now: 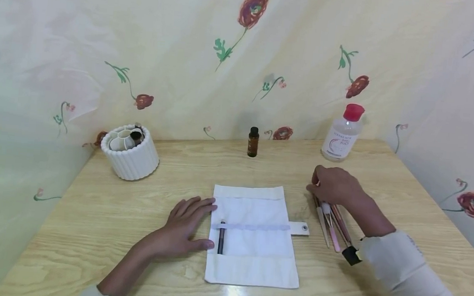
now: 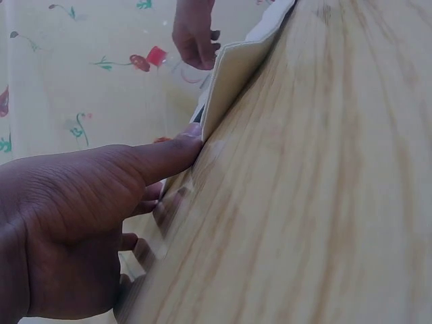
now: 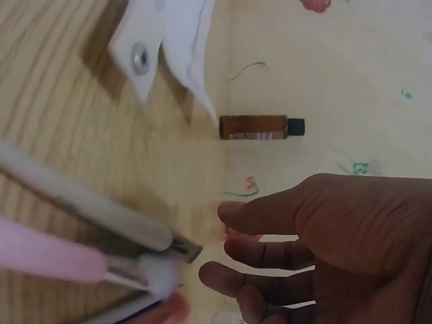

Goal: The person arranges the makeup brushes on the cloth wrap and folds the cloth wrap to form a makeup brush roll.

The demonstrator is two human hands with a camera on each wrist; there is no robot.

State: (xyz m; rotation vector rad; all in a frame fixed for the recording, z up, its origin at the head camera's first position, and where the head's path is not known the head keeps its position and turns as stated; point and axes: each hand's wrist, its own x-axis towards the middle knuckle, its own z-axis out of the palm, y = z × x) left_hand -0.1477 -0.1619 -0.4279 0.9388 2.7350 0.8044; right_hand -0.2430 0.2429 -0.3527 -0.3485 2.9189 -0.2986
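A white fabric brush roll [image 1: 254, 243] lies unfolded on the table, with one dark makeup brush [image 1: 221, 240] in its leftmost slot. My left hand [image 1: 189, 228] rests flat at the roll's left edge, fingers spread; the left wrist view has its thumb [image 2: 169, 156] right at the edge. To the right of the roll lies a bunch of makeup brushes, among them a pink-handled brush [image 1: 334, 239] and a white-handled brush [image 3: 88, 199]. My right hand [image 1: 337, 185] hovers by their far ends. In the right wrist view its fingers [image 3: 260, 216] are loosely bent, with nothing between them.
A ribbed white holder [image 1: 132, 157] with a few items inside stands at the back left. Toward the wall are a small brown bottle [image 1: 253, 142] and, farther right, a clear bottle with a red cap [image 1: 341, 136]. A snap strap [image 1: 299, 228] sticks out from the roll's right side.
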